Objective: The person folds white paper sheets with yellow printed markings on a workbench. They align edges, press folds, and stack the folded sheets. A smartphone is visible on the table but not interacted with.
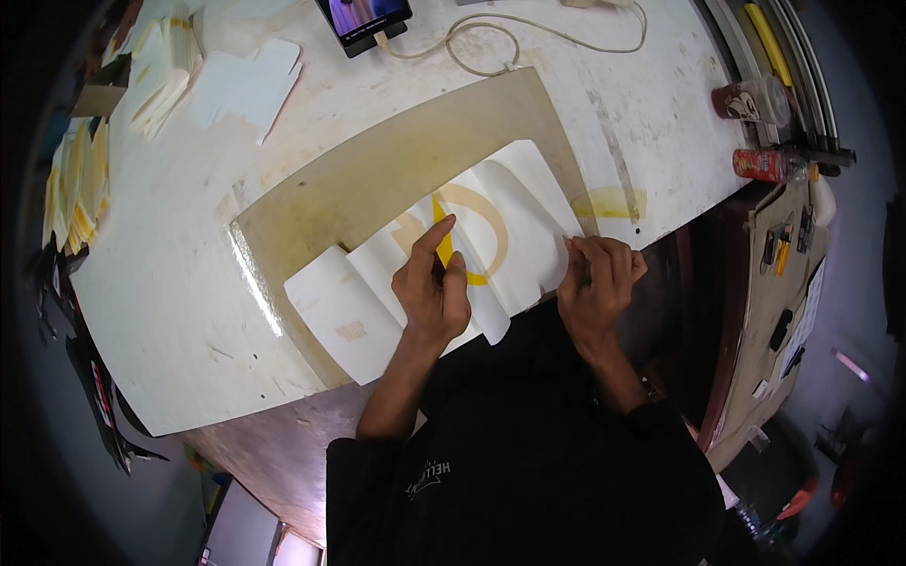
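Note:
A creased white card sheet (516, 177) printed with a tan ring and a yellow patch lies aslant in front of me. Several folds run across it, and a small flap sticks out at its near edge. Over its middle, beside the yellow patch (442, 247), is my left hand (430, 288), thumb and index finger apart and the other fingers mostly hidden. My right hand (599, 278) is closed at the sheet's right edge, with the fingertips pinching its corner. Beneath the sheet is a translucent, yellow-stained mat (377, 174).
A phone (366, 21) on a stand with a looping cable (481, 26) sits at the back. Stacked folded cards (168, 71) and a flat white cutout (247, 87) occupy the far left. A cup (752, 101) and a bottle (769, 166) line the right edge.

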`<action>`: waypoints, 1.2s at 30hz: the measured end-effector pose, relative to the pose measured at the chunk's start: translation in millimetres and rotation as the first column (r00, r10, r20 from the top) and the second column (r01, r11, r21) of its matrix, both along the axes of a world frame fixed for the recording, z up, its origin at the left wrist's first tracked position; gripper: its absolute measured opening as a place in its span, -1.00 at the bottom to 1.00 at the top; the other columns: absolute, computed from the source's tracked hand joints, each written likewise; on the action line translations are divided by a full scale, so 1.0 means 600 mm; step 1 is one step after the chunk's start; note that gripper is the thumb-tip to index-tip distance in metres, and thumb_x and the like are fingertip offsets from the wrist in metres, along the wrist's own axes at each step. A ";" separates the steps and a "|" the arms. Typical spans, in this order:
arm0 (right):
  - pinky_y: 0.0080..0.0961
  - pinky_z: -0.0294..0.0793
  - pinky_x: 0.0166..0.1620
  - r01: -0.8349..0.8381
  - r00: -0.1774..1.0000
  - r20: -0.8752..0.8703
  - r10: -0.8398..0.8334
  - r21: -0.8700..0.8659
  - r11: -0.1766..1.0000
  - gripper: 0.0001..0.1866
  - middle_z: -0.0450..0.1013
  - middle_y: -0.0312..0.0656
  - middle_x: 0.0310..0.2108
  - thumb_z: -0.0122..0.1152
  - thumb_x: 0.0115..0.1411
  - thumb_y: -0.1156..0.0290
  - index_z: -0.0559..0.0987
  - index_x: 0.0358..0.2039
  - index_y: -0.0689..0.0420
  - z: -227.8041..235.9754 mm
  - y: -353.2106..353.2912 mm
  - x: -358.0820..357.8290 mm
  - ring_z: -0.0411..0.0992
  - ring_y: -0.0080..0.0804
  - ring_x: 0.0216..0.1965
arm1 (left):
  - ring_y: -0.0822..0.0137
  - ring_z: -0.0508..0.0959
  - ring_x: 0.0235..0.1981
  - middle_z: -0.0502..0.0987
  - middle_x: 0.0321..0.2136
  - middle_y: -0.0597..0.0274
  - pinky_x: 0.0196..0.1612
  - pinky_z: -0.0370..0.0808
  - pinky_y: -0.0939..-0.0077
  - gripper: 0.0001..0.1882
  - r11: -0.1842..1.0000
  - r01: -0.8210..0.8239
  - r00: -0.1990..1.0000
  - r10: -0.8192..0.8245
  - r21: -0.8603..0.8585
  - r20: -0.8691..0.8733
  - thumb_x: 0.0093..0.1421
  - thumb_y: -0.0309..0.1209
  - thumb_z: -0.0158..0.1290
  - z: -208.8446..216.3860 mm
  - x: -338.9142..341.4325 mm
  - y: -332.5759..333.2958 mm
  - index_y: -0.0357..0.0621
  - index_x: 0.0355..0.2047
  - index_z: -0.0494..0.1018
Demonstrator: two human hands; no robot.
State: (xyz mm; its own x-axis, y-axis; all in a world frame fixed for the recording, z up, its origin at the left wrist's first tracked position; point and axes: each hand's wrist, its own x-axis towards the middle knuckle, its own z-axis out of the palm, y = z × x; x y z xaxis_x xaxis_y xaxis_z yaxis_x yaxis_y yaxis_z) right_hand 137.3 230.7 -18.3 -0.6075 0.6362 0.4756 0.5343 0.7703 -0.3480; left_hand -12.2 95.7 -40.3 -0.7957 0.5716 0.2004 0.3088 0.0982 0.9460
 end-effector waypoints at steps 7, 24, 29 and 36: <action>-0.21 0.16 -0.02 0.021 0.999 0.037 -0.021 -0.003 1.000 -0.82 0.51 -0.21 -0.29 0.32 0.03 0.62 0.59 -0.33 0.12 0.002 -0.008 -0.006 0.45 -0.21 -0.18 | 0.56 0.23 -0.75 0.33 -0.71 0.35 -0.64 0.14 0.60 -0.57 1.000 -0.020 0.999 0.020 0.017 0.030 0.08 -0.70 -0.01 -0.003 0.002 0.002 -0.37 0.01 0.49; -0.22 0.13 -0.04 -0.082 0.977 0.159 0.145 -0.350 0.933 -0.68 0.47 -0.26 -0.32 0.44 0.09 0.27 0.61 -0.21 0.17 0.018 -0.041 -0.019 0.38 -0.31 -0.19 | 0.49 0.29 -0.67 0.46 -0.65 0.23 -0.56 0.15 0.59 -0.77 0.975 -0.091 0.987 0.061 0.204 0.148 0.00 -0.59 0.02 0.002 -0.005 -0.022 -0.33 -0.36 0.63; -0.23 0.15 -0.05 -0.085 0.989 0.072 0.129 -0.441 0.894 -0.76 0.46 -0.25 -0.36 0.39 0.13 0.36 0.60 -0.23 0.18 0.020 -0.047 -0.024 0.37 -0.30 -0.20 | 0.52 0.28 -0.70 0.46 -0.66 0.24 -0.62 0.11 0.60 -0.82 0.980 0.026 0.999 -0.030 0.196 0.020 -0.02 -0.55 0.08 0.007 -0.007 -0.013 -0.30 -0.41 0.63; -0.22 0.17 -0.07 -0.090 0.975 0.131 0.181 -0.512 0.854 -0.79 0.44 -0.19 -0.35 0.31 0.20 0.38 0.56 -0.20 0.18 0.024 -0.039 -0.032 0.37 -0.25 -0.25 | 0.56 0.30 -0.70 0.47 -0.64 0.29 -0.63 0.16 0.63 -0.98 0.990 -0.009 0.998 0.001 0.139 0.060 0.07 -0.60 0.16 0.002 -0.002 -0.010 -0.31 -0.47 0.57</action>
State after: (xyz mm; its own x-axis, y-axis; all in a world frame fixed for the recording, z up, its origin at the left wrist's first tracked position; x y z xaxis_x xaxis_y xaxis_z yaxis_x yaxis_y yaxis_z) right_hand 118.3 207.1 -3.7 -0.7462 0.6657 -0.0016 0.5229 0.5846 -0.6203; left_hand -13.5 89.7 -39.1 -0.8114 0.5372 0.2301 0.2517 -0.0340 0.9672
